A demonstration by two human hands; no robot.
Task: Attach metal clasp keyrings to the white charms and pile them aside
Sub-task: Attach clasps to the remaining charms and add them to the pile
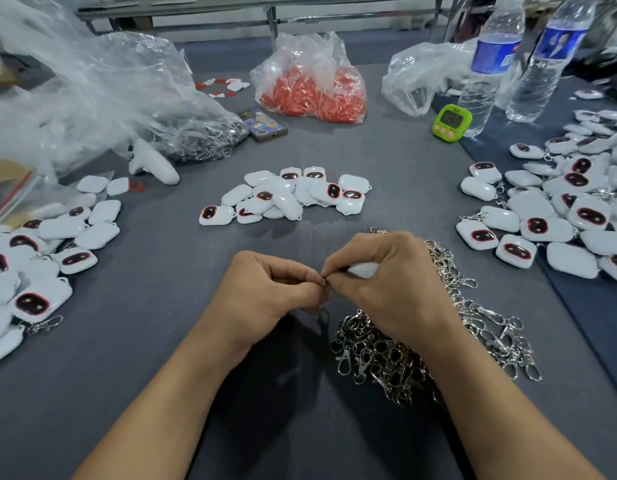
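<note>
Left hand point(265, 294) fingers point(301, 276) pinch clasp point(325, 285); right hand point(386, 285) fingers grip white charm point(364, 270)

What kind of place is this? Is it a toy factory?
Probably a small hand-assembly workshop, not a big factory. The table holds piles of white charms, a heap of metal clasps and a plastic bag of red parts, all in bulk, and a green timer stands nearby.

The right hand point(386, 282) hides most of a white charm point(364, 270). Between it and the left hand point(265, 289), the tiny clasp point(325, 284) is too small to make out. The clasp pile point(386, 358) beneath is partly covered.
</note>
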